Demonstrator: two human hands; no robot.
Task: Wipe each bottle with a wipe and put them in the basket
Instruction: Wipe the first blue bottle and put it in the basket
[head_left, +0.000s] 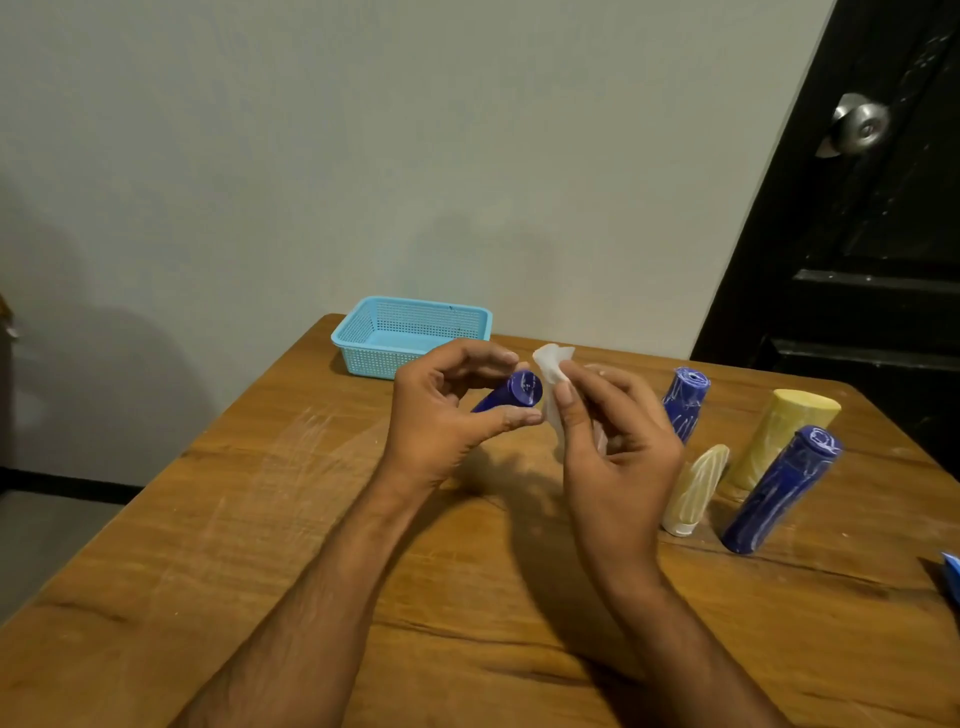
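Now: wipe meets the blue bottle's end

Midway over the wooden surface (260, 519), the left hand (441, 415) holds a dark blue bottle (511, 395) lifted clear of the wood, fingers curled over it and thumb beneath, its flat round end turned toward the right hand (613, 441). That hand pinches a crumpled white wipe (551, 371) between thumb and forefinger, the wipe just beside the bottle's end; whether they touch cannot be told.

A light blue mesh basket (363, 358) sits at the far left corner of the surface, behind the left hand.

Toward the right edge stand four more containers, all streaked with white marks. A blue bottle (687, 402) stands nearest the far edge, partly hidden by the right hand. A pale yellow bottle (779, 436) stands further right. In front of it, a second blue bottle (784, 488) stands, and just to its left a cream tube (696, 488) stands on its white cap.

A dark door (857, 260) with a metal knob (860, 124) stands beyond the right far corner.
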